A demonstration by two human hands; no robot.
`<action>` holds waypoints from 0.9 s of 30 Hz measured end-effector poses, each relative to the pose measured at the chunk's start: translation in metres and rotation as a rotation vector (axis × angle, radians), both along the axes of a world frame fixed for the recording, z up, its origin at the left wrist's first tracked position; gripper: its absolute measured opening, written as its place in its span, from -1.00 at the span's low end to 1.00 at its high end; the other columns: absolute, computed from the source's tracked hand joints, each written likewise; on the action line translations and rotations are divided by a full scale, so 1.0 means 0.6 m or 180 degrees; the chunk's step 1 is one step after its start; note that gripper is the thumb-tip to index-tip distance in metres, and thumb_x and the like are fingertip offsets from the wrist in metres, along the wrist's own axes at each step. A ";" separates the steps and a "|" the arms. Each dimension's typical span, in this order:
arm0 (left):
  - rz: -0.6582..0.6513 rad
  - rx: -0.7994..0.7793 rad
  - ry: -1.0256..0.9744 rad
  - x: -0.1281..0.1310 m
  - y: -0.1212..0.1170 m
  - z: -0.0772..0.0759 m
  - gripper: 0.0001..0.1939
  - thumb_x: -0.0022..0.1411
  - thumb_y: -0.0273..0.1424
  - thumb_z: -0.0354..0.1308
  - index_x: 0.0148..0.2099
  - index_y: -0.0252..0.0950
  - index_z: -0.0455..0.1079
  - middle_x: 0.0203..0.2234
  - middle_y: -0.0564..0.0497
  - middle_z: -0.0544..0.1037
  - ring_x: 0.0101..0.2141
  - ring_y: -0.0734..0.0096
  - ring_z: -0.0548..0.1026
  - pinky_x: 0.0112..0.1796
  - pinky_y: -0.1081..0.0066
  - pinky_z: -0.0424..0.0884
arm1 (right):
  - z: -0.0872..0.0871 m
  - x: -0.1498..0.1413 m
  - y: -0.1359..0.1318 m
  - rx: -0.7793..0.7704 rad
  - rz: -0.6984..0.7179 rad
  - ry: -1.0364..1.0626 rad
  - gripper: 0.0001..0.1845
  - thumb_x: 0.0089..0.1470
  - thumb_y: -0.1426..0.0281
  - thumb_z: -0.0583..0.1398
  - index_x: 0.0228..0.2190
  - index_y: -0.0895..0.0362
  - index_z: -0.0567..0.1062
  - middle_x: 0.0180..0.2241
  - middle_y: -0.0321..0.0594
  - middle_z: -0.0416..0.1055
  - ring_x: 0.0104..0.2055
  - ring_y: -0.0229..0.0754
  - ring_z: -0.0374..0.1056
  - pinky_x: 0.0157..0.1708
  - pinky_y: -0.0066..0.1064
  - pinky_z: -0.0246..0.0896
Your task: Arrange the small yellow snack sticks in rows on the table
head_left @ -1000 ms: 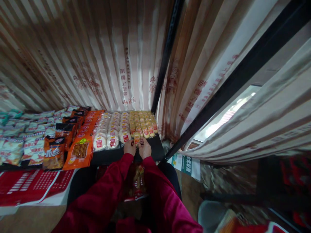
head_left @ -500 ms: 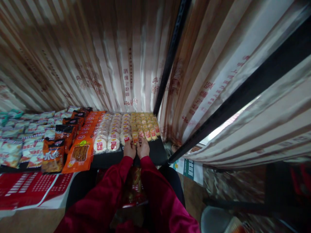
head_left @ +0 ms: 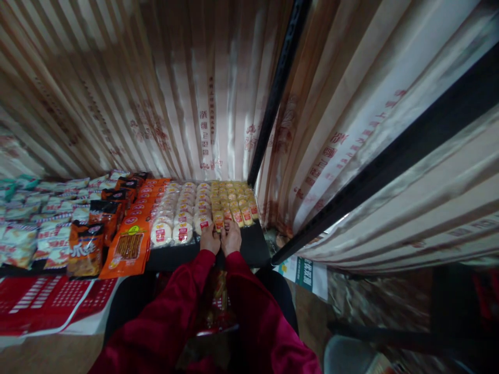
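Both my hands meet at the front of the rows of small yellow wrapped snack packets (head_left: 234, 198) on the black shelf. My left hand (head_left: 210, 240) has its fingers closed at the left side of a front yellow snack packet (head_left: 219, 220) with a red label. On that packet's right lower side are the fingers of my right hand (head_left: 231, 238), also closed. The fingertips are small and partly hidden by the hands. Just left of my left hand lie round white wrapped crackers (head_left: 183, 231) in overlapping rows.
Orange bags of stick snacks (head_left: 130, 243), black-and-orange bags (head_left: 86, 249) and white snack bags (head_left: 17, 245) fill the shelf (head_left: 171, 255) to the left. A black post (head_left: 268, 119) rises at its right back corner, before a pleated curtain (head_left: 230, 93). A red bag (head_left: 218, 306) is below my arms.
The view has shifted slightly. My hands stay at the same front yellow snack packet, with almost no other movement.
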State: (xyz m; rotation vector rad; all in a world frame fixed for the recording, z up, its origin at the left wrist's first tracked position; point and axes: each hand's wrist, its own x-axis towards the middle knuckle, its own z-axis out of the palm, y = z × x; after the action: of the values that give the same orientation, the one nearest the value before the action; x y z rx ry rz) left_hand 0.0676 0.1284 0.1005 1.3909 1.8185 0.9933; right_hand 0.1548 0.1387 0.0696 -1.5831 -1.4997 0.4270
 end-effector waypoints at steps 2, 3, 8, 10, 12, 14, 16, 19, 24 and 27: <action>-0.0016 0.0026 0.0040 0.000 0.000 0.000 -0.55 -0.01 -0.62 0.04 -0.01 -0.35 0.35 -0.20 -0.18 0.46 -0.06 0.18 0.37 0.04 0.26 0.22 | -0.001 -0.001 0.000 -0.0008 -0.0019 -0.0019 -0.77 -0.04 0.51 0.04 -0.27 0.12 0.35 -0.29 -0.15 0.31 -0.24 -0.17 0.26 -0.14 -0.30 0.20; -0.0033 0.0055 0.0040 0.000 -0.001 0.000 -0.54 0.00 -0.62 0.03 0.01 -0.36 0.33 -0.21 -0.18 0.45 -0.08 0.19 0.37 0.03 0.26 0.23 | -0.001 -0.001 -0.001 -0.0011 -0.0023 -0.0022 -0.78 -0.04 0.51 0.04 -0.27 0.12 0.34 -0.30 -0.15 0.31 -0.24 -0.16 0.25 -0.14 -0.30 0.20; -0.0124 0.0261 -0.0179 0.000 -0.008 -0.012 -0.54 0.03 -0.63 -0.01 0.04 -0.37 0.25 -0.21 -0.14 0.43 -0.16 0.31 0.41 -0.04 0.31 0.31 | 0.005 -0.001 -0.009 -0.0006 0.0051 -0.0114 -0.74 -0.06 0.50 0.08 -0.24 0.15 0.31 -0.26 -0.10 0.30 -0.18 -0.11 0.22 -0.11 -0.27 0.19; -0.0107 0.0320 -0.0243 -0.001 -0.010 -0.016 -0.54 0.04 -0.62 -0.01 0.03 -0.34 0.26 -0.21 -0.12 0.42 -0.14 0.32 0.40 -0.03 0.31 0.30 | 0.008 -0.001 -0.010 -0.0031 0.0082 -0.0163 -0.73 -0.07 0.50 0.08 -0.23 0.14 0.30 -0.25 -0.10 0.29 -0.17 -0.11 0.21 -0.10 -0.26 0.18; -0.0101 0.0333 -0.0188 -0.001 -0.010 -0.018 -0.54 0.04 -0.62 0.00 0.03 -0.35 0.27 -0.19 -0.14 0.42 -0.12 0.29 0.39 -0.01 0.29 0.29 | 0.011 -0.002 -0.009 -0.0057 0.0100 -0.0204 -0.72 -0.07 0.50 0.08 -0.22 0.14 0.30 -0.25 -0.11 0.29 -0.17 -0.11 0.21 -0.09 -0.26 0.17; -0.0103 0.0313 -0.0062 -0.002 -0.010 -0.017 -0.54 0.04 -0.62 0.00 0.04 -0.38 0.28 -0.16 -0.19 0.42 -0.11 0.25 0.39 0.00 0.27 0.29 | 0.012 -0.003 -0.008 -0.0085 0.0106 -0.0235 -0.73 -0.07 0.51 0.08 -0.23 0.14 0.31 -0.24 -0.11 0.29 -0.17 -0.11 0.21 -0.09 -0.26 0.17; -0.0125 0.0291 0.0040 -0.003 -0.010 -0.016 -0.52 0.04 -0.61 0.00 0.06 -0.42 0.28 -0.13 -0.24 0.40 -0.10 0.21 0.39 0.01 0.26 0.28 | 0.010 -0.004 -0.006 -0.0095 0.0108 -0.0244 -0.74 -0.06 0.51 0.07 -0.24 0.13 0.31 -0.24 -0.11 0.29 -0.17 -0.12 0.21 -0.09 -0.26 0.17; -0.0143 0.0304 0.0054 -0.003 -0.012 -0.019 -0.49 0.02 -0.62 0.02 0.08 -0.41 0.28 -0.10 -0.24 0.40 -0.05 0.17 0.36 0.05 0.25 0.25 | 0.006 -0.005 -0.005 -0.0057 0.0107 -0.0233 -0.75 -0.05 0.51 0.07 -0.24 0.13 0.32 -0.25 -0.13 0.28 -0.16 -0.13 0.21 -0.10 -0.28 0.17; -0.0207 0.0492 0.0177 -0.003 -0.015 -0.034 -0.44 0.01 -0.62 0.00 0.12 -0.39 0.21 -0.06 -0.22 0.37 -0.04 0.18 0.36 0.02 0.20 0.28 | 0.003 -0.004 -0.008 0.0010 0.0062 -0.0229 -0.73 -0.06 0.52 0.07 -0.23 0.15 0.32 -0.25 -0.13 0.29 -0.16 -0.14 0.19 -0.09 -0.28 0.16; -0.0230 0.0555 0.0245 -0.004 -0.019 -0.039 -0.43 0.01 -0.64 -0.04 0.13 -0.46 0.18 -0.05 -0.26 0.33 -0.16 0.25 0.43 -0.05 0.22 0.35 | 0.005 -0.004 -0.014 0.0065 0.0014 -0.0224 -0.70 -0.07 0.52 0.08 -0.21 0.18 0.32 -0.23 -0.11 0.28 -0.14 -0.14 0.18 -0.07 -0.30 0.14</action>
State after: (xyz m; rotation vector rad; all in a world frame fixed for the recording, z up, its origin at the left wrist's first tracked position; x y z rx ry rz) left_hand 0.0653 0.1167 0.0772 1.6083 1.7572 1.0957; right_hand 0.1526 0.1300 0.0728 -1.5938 -1.5562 0.3606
